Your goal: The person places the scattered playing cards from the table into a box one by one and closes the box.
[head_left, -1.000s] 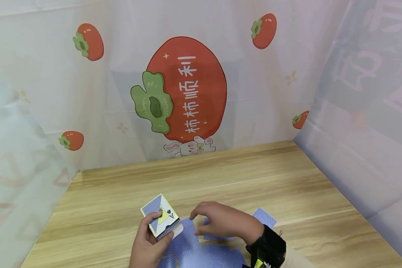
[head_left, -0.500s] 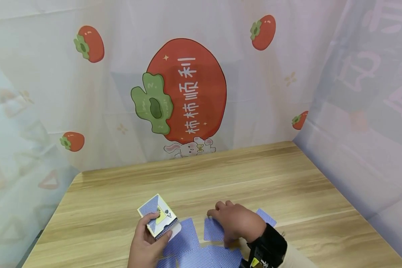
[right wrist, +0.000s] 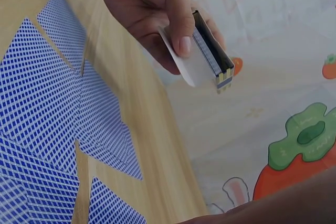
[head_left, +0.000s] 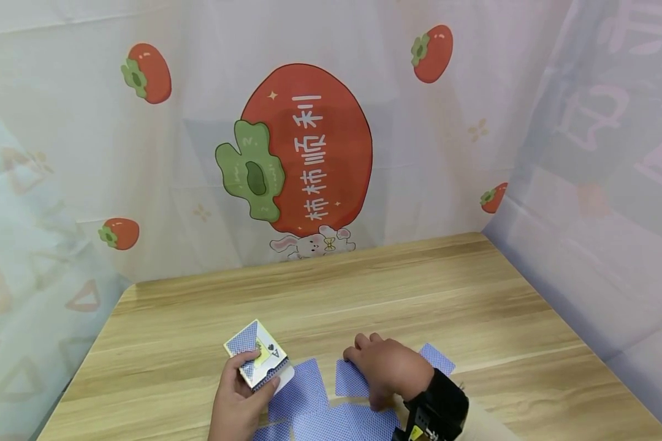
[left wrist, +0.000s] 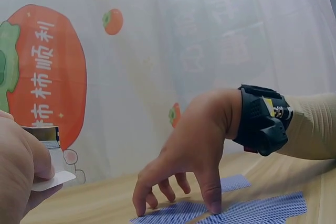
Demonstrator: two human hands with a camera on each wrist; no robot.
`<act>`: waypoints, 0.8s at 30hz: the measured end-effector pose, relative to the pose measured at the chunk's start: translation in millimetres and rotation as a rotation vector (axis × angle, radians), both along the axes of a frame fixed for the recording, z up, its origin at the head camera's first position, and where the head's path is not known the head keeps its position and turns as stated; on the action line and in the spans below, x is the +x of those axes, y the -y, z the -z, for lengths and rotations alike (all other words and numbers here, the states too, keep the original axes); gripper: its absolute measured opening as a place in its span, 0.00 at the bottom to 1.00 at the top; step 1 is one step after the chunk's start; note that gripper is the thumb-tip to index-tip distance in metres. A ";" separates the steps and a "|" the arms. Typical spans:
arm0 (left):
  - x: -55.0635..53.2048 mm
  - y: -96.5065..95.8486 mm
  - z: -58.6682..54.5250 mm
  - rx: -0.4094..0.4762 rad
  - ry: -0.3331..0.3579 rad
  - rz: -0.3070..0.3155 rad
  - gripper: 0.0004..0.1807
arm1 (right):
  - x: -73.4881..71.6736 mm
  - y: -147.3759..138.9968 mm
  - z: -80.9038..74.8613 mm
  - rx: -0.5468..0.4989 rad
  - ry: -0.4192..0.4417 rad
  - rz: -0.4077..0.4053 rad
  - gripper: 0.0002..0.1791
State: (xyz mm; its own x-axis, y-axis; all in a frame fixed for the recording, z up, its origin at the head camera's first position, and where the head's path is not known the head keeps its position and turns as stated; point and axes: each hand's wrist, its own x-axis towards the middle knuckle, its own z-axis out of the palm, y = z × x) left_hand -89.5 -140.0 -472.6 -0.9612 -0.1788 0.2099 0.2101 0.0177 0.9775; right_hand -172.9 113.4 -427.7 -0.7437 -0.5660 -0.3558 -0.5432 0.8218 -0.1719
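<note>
My left hand (head_left: pixel 237 395) holds a playing card box (head_left: pixel 243 343) tilted at the left, fingers behind it and thumb by its raised white flap (right wrist: pixel 191 66). The box bears an ace print, and card edges show inside its mouth in the right wrist view. My right hand (head_left: pixel 388 367) arches over a blue-backed playing card (head_left: pixel 347 381) on the table. In the left wrist view its fingertips and thumb are spread apart and touch down at the cards; part of that card is hidden under the palm. More blue-backed cards (head_left: pixel 336 424) lie overlapping nearer me.
Another blue card (head_left: pixel 439 358) lies just beyond my right wrist, partly covered by it. The wooden table (head_left: pixel 331 300) ends at a white cloth backdrop (head_left: pixel 419 159) printed with persimmons. Cloth also hangs at both sides. A black wrist strap (left wrist: pixel 262 121) sits on my right wrist.
My right hand has moved right from beside the box and come down over the blue card, then stayed nearly still. My left hand has drifted slightly left with the box.
</note>
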 end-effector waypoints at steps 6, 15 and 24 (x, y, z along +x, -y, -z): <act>0.1 1.2 0.3 -0.002 0.025 -0.005 0.34 | 0.0 2.6 1.3 -0.016 0.007 -0.021 0.44; 0.5 0.8 0.2 -0.007 0.024 -0.008 0.34 | 3.3 6.6 3.7 -0.035 -0.019 -0.040 0.42; 0.4 1.9 0.2 -0.031 0.034 -0.009 0.34 | 10.1 14.3 10.1 -0.090 -0.072 -0.124 0.42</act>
